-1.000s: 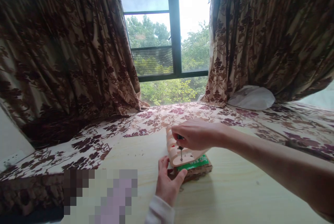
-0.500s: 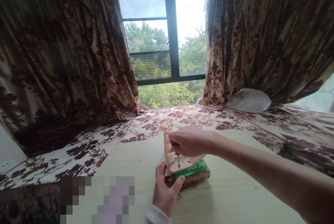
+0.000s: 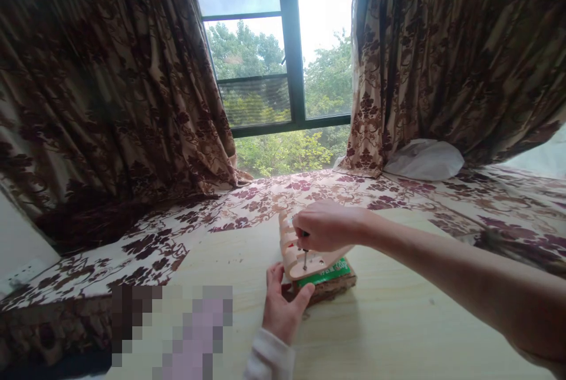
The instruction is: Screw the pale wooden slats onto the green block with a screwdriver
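My right hand [image 3: 327, 225] is wrapped round the dark handle of a screwdriver [image 3: 305, 257]. Its shaft points straight down, with the tip at a small screw in a pale beige board [image 3: 294, 269] with a scalloped left side. That board lies on a green and brown rectangular package [image 3: 325, 275]. At the near left corner, my left hand [image 3: 285, 304] holds the package, thumb along the front and fingers along the left side. Part of the board is hidden under my right hand.
Beneath lies a pale wooden tabletop [image 3: 389, 321], beside a flower-patterned cloth [image 3: 283, 194]. Farther back are a white plastic bag [image 3: 424, 159], patterned curtains [image 3: 110, 73] and a window [image 3: 294, 97]. A pixelated patch covers the lower left.
The view has tipped down slightly, so the scene sits higher. My right hand has turned a little on the screwdriver; my left hand keeps its place at the package corner.
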`<state>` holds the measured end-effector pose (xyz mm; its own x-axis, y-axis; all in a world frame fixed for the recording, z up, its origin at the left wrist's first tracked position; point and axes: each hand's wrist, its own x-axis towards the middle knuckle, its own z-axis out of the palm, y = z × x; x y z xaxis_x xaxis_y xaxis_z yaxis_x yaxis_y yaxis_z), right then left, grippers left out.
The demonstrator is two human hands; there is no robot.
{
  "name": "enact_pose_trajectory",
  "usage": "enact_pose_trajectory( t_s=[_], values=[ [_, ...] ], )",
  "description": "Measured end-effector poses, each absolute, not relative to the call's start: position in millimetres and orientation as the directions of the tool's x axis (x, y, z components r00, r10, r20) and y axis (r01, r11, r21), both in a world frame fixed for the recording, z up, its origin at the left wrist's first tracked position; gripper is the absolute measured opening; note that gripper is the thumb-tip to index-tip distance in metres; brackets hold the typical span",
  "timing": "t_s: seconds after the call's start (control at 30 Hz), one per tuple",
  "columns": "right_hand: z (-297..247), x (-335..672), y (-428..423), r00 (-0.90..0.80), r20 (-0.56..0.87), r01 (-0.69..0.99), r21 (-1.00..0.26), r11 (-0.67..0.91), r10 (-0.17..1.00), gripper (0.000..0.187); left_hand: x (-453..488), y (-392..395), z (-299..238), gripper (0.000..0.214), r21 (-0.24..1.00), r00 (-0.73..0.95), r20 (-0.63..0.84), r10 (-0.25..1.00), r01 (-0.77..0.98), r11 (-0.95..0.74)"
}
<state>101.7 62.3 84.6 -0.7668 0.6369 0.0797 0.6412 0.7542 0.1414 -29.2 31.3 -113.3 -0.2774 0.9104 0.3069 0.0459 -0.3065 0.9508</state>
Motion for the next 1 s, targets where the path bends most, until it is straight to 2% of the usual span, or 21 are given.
enact_pose_trajectory(
  t_s=[0.3, 0.6, 0.87, 1.0],
  values=[
    [94.2, 106.8, 53.9, -0.839, 0.066, 0.545, 0.137, 0.827, 0.541, 0.023, -34.0, 29.0, -107.2, 0.057, 0.954, -0.224, 0.297, 0.928, 0.041, -0.296],
    [85.1, 95.5, 55.3, -0.735, 0.130, 0.678, 0.145, 0.721, 0.666, 0.029, -37.3, 29.0, -105.1, 0.054, 0.959, -0.193, 0.283, 0.939, 0.043, -0.280],
    [91.9, 108.0, 52.9, -0.836, 0.055, 0.547, 0.160, 0.822, 0.545, 0.018, -34.6, 29.8, -106.3, 0.056, 0.950, -0.236, 0.312, 0.921, 0.047, -0.309],
    [86.9, 106.8, 55.6, -0.817, 0.070, 0.576, 0.153, 0.803, 0.572, 0.017, -30.7, 30.6, -110.2, 0.056, 0.946, -0.269, 0.321, 0.908, 0.049, -0.320]
  ],
)
